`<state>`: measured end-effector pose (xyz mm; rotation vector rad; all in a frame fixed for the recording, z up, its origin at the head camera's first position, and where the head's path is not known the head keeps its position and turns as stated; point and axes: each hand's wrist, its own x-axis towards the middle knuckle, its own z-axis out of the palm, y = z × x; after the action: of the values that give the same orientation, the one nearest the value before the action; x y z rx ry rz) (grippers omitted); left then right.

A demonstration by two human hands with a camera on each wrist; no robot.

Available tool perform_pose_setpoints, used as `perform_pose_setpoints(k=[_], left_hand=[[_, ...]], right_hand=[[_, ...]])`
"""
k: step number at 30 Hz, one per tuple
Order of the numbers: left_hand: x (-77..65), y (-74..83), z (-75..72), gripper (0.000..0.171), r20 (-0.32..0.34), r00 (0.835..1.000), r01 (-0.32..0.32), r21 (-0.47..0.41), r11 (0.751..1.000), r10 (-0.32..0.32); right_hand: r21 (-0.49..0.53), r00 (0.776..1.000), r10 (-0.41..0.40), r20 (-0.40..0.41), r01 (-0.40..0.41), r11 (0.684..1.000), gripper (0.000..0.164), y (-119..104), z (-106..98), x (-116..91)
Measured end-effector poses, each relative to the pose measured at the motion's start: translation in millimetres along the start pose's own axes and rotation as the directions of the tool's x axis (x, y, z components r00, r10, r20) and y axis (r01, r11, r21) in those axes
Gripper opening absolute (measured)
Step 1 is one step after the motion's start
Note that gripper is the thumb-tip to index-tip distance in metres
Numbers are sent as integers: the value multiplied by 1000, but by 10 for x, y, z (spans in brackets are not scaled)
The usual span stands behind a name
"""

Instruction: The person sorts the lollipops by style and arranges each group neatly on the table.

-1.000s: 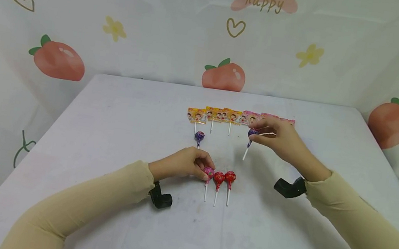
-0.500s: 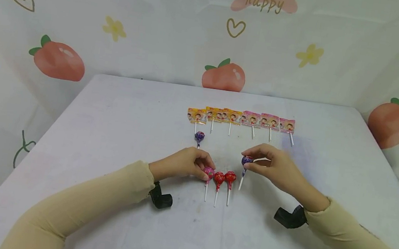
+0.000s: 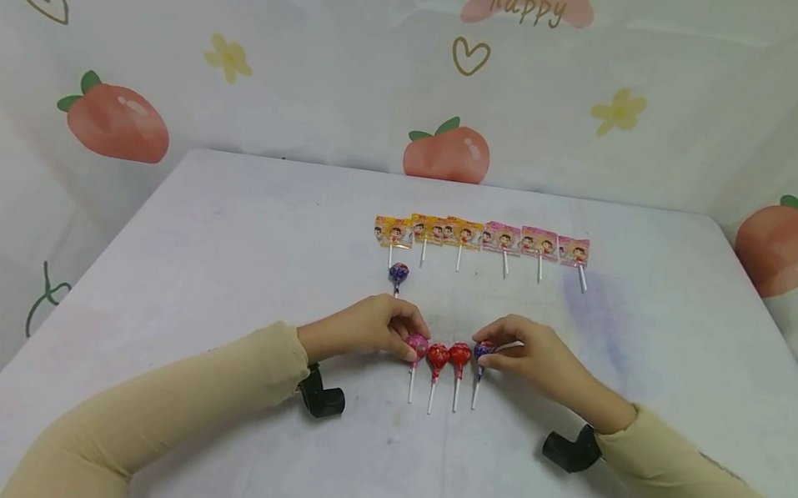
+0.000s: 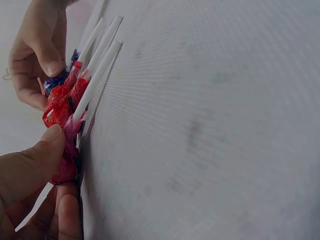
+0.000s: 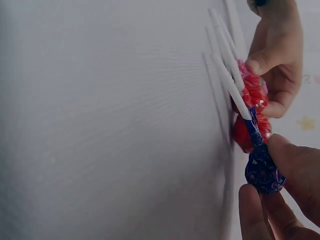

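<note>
In the head view my left hand pinches the pink lollipop by its wrapped head at the left end of a short row. Two red lollipops, a left one and a right one, lie beside it, sticks toward me. My right hand pinches a dark blue-purple lollipop at the row's right end, its stick parallel to the others. The right wrist view shows thumb and fingers around its wrapper. A thin white strip shows by the left fingers; what it belongs to is hidden.
Another purple lollipop lies behind my left hand, its stick partly hidden. Farther back, yellow-wrapped lollipops and pink-wrapped ones form a row across the white table. A printed cloth hangs behind the table.
My right hand has brought the purple lollipop toward me and down beside the right red one, uncovering the pink-wrapped lollipops at the back. The left hand has stayed on the pink lollipop.
</note>
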<state>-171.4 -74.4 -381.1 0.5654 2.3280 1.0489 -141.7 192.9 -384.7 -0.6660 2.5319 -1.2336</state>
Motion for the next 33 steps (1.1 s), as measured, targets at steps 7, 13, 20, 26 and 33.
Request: perform_pose_setpoints(k=[7,13,20,26,33], left_hand=[[-8,4,-2,26,6,1000,0,-9,1000,0],[0,-1,-1,26,5,1000,1,-10,1000,-1],[0,1,-7,26,3,1000,0,-2,1000,0],[2,1,-8,26,1,1000,-7,-5,1000,7],[9,-7,-6,27,1,1000,-12,-2,1000,12]], right_hand=[[-50,1000,8,26,-7,999,23,0,30,33],[-78,999,28,43,-25,997,22,-24,28,47],[-91,998,39,50,-34,995,23,-9,31,63],[-75,997,50,58,-45,996,25,-7,29,65],[-71,997,48,64,-44,997,27,5,24,72]])
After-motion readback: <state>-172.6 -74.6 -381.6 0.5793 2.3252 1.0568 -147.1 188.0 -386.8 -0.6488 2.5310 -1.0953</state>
